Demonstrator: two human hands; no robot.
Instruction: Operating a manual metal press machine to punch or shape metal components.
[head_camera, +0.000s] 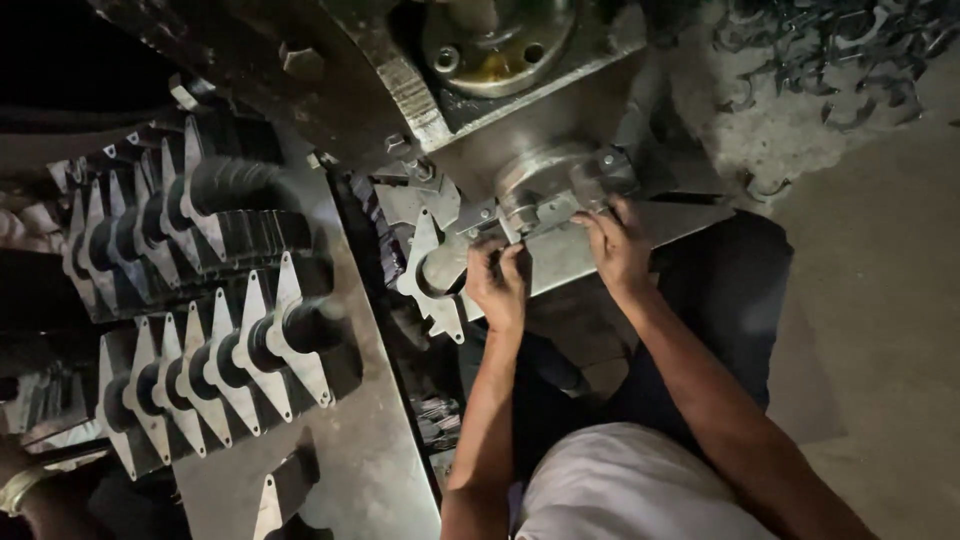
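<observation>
A flat grey metal blank lies across the round die of a press. My left hand has its fingers curled on the blank's left end, just right of a cut metal plate with a round notch. At the blank's right end, my right hand pinches it with its fingertips against the die. Both forearms reach up from the bottom of the view, over my dark trousers and light shirt.
Rows of stacked notched plates stand on a steel table at the left. The press body looms above. A scrap heap lies top right on the concrete floor. Another person's hand with a bangle shows bottom left.
</observation>
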